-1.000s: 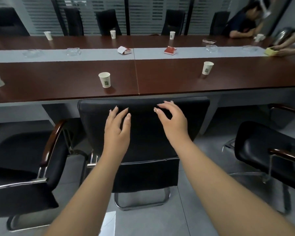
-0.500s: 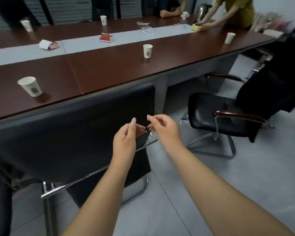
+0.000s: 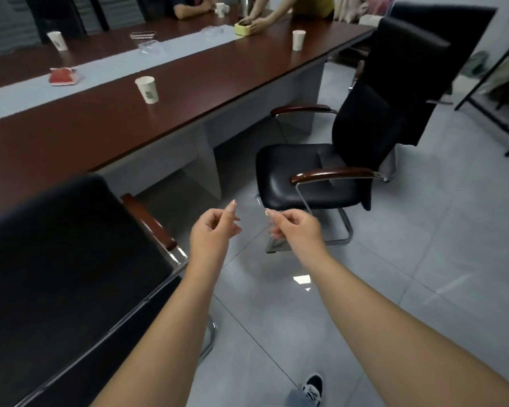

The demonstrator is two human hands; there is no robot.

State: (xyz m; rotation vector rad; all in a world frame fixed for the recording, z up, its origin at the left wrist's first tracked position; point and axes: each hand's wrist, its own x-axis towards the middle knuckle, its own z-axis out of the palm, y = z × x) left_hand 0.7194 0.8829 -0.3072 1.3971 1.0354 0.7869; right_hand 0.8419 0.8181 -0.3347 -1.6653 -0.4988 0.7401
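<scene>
Both of my arms reach forward over the grey tiled floor. My left hand (image 3: 215, 227) and my right hand (image 3: 297, 227) hang in the air side by side, fingers loosely curled, holding nothing. At my left stands a black office chair (image 3: 71, 259) with its back towards me, close to the long brown table (image 3: 188, 92); neither hand touches it. A second black chair (image 3: 306, 171) with wooden armrests stands ahead of my hands, turned away from the table.
Paper cups (image 3: 147, 89) (image 3: 299, 39) and a red packet (image 3: 62, 76) lie on the table. At the far end a person's hands hold a yellow box (image 3: 243, 28). A dark shelf frame (image 3: 497, 98) stands at right. My shoe (image 3: 313, 387) shows below.
My hands have come off the back of the left chair and curled loosely in the air. My view has turned right, bringing the second chair in front of me.
</scene>
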